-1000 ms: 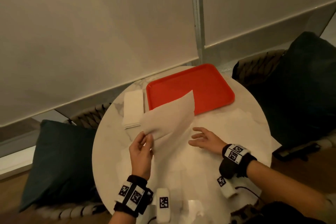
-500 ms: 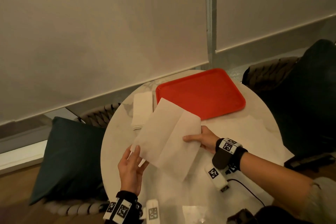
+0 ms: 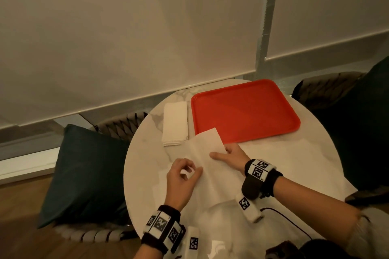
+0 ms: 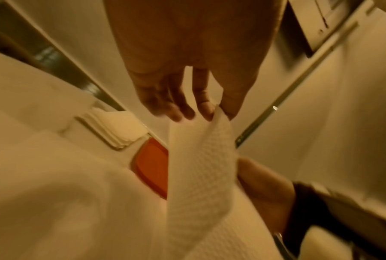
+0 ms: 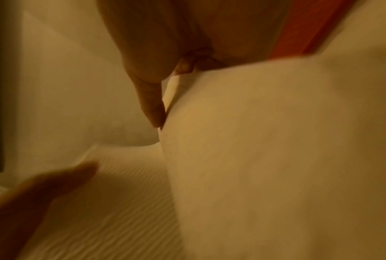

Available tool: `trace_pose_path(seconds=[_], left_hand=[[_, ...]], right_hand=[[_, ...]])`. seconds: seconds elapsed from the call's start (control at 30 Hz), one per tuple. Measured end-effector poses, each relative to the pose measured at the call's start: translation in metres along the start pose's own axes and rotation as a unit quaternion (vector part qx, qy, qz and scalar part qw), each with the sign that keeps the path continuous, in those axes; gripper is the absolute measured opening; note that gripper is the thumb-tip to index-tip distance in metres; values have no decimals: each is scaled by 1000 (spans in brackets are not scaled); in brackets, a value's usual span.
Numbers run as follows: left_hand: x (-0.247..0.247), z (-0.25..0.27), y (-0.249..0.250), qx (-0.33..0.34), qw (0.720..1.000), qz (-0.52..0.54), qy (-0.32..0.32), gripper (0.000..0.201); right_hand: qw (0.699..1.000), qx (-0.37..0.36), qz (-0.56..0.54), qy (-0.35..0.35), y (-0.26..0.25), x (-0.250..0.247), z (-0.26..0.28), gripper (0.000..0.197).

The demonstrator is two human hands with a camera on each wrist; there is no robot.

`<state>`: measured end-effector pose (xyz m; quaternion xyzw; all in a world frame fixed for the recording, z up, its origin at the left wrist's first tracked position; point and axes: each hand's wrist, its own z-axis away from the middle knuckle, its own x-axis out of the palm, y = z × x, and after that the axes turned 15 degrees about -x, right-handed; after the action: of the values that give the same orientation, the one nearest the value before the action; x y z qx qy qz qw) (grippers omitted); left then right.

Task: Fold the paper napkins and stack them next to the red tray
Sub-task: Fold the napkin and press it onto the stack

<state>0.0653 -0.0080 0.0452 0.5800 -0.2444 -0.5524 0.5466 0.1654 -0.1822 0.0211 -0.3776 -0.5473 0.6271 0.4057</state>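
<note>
Lowered onto the table, napkin (image 3: 207, 149) is pinched by both hands: left (image 3: 182, 181), right (image 3: 230, 156)

You wear a black band on each wrist (image 3: 261, 176), ringed with white blocks printed with black square codes (image 3: 161, 223); a thin black cable (image 3: 288, 222) trails from the right one, and a pale sleeve (image 3: 366, 231) covers your right upper arm

Napkin (image 4: 198, 167) embossed matt paper; tray (image 3: 244, 111) smooth plastic; table (image 3: 311, 162) glossy marble.
</note>
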Motion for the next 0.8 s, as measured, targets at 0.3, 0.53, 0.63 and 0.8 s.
trace_pose_path(seconds=[0.3, 0.53, 0.63, 0.8], left_hand=[[-8, -36, -3, 112, 969, -217, -26, 47], [-39, -83, -16, -42, 998, 37, -31, 22], [-52, -112, -12, -116, 970, 168, -131, 33], [-71, -174, -1, -87, 986, 133, -57, 27]], right_hand=[[994, 50, -95, 3, -22, 34, -27, 39], [994, 43, -99, 29, -17, 48, -65, 19], [994, 39, -95, 23, -21, 58, -90, 24], [998, 0, -39, 44, -28, 70, -140, 67]])
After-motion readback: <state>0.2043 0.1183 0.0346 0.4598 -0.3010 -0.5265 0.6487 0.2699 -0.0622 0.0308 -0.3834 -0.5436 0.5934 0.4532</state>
